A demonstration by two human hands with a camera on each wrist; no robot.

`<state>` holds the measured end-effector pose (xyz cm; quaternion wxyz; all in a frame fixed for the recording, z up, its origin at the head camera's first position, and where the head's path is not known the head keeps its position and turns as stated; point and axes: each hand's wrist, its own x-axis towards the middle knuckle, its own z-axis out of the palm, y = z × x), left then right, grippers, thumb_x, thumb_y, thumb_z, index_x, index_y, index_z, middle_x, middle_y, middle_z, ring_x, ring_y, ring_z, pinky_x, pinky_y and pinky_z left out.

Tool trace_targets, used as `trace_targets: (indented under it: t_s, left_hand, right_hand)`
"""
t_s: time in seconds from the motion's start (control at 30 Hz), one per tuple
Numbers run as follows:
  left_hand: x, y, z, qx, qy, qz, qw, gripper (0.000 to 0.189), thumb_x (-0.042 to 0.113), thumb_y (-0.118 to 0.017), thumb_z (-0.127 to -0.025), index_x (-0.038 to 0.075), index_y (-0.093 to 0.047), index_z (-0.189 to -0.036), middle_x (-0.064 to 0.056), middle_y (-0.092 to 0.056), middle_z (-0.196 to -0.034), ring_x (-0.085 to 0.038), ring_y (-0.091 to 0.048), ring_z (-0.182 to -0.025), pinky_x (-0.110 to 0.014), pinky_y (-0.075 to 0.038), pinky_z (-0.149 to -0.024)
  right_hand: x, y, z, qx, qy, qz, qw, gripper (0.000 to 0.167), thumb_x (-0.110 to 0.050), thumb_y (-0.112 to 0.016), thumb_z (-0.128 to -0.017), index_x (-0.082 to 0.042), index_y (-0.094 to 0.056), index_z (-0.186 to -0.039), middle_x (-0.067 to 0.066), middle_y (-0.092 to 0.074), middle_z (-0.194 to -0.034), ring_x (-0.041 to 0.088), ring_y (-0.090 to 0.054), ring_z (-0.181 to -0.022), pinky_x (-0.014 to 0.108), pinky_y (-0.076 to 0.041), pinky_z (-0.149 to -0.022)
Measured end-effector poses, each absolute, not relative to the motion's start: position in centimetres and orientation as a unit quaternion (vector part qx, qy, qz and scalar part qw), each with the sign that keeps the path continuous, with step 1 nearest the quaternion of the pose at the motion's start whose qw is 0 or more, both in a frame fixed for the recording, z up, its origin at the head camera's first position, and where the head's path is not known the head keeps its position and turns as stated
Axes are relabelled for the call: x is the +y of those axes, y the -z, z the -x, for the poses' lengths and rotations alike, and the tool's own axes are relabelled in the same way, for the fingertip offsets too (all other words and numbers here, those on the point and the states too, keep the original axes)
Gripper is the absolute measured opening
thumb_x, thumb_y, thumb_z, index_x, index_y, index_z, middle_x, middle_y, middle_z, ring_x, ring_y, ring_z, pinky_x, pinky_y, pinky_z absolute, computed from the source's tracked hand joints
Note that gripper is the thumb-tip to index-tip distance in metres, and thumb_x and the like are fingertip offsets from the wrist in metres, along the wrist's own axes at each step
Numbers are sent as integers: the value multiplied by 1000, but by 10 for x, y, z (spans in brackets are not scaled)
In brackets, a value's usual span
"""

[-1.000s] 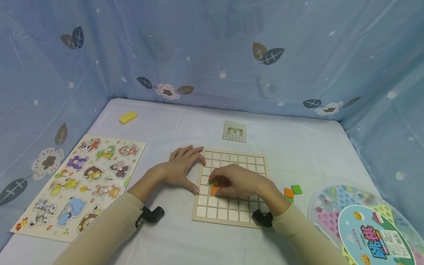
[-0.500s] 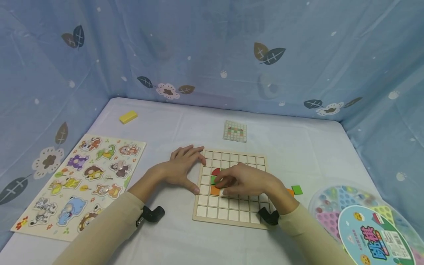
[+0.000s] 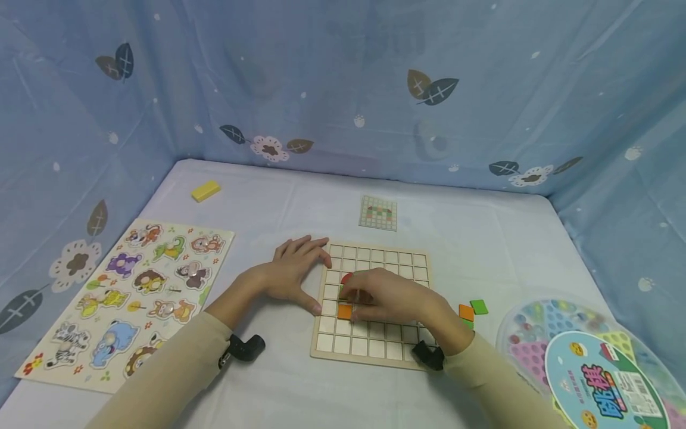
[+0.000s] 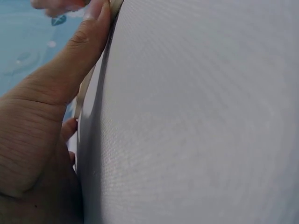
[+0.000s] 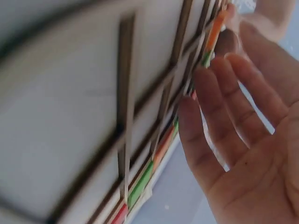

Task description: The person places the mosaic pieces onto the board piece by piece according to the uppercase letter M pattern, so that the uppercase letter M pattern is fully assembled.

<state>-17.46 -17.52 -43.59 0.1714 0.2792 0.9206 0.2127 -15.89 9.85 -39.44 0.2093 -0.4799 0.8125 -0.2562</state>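
In the head view my left hand (image 3: 293, 274) lies spread at the left side of a wooden grid board (image 3: 370, 356), its thumb (image 4: 91, 39) against the edge. My right hand (image 3: 388, 295) is over the board, fingers bent down toward the tiles. By its thumb sits an orange square tile (image 3: 345, 311); a red rounded tile (image 3: 347, 277) shows just beyond the fingers. The right wrist view shows loosely bent fingers close to a green tile (image 5: 205, 58) and a row with a green tile (image 5: 140, 184) and another orange tile (image 5: 163, 149). The palm hides part of the grid.
Loose orange and green tiles (image 3: 479, 307) lie right of the board. A small pattern card (image 3: 378, 213) lies behind it. An animal puzzle (image 3: 161, 256) and a yellow block (image 3: 206, 190) are at left, a round Chinese checkers box (image 3: 600, 369) at right.
My right hand leaned away rightward, uncovering the red and green tiles, then came back left over them, its thumb now beside the orange tile. The left hand has stayed put.
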Motion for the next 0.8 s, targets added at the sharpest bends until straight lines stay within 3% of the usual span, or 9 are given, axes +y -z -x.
trace_targets:
  t_s: [0.27,0.57,0.8]
  left_hand:
    - [-177,435,174,917,-223,-282,173,88,74,-83,-65,34,-44,-132,-2,-8,-173,-39,1,-158,-67,2,-122]
    - [-175,433,174,916,-225,-285,174,87,74,-84,-66,34,-44,-132,-2,-8,-173,-39,1,-158,-67,2,-122]
    - [-174,434,175,919,-213,-284,173,89,76,-83,-64,33,-44,-133,-1,-8,-173,-39,0,-158,-69,0,-121]
  right_hand:
    - [85,394,156,840,205,471,172,24,-19,-77,-94,-14,-70,-116,-7,-67,-104,12,-58,-88,28,-51,-84]
    - [94,394,159,832,232,469,186,25,-22,-76,-95,-15,-69,-117,-6,-66,-102,14,-59,-86,27,-51,-79]
    - [118,389,158,822,279,452,206,28,-20,-75,-96,-13,-68,-122,-2,-70,-113,15,-67,-99,32,-58,-88]
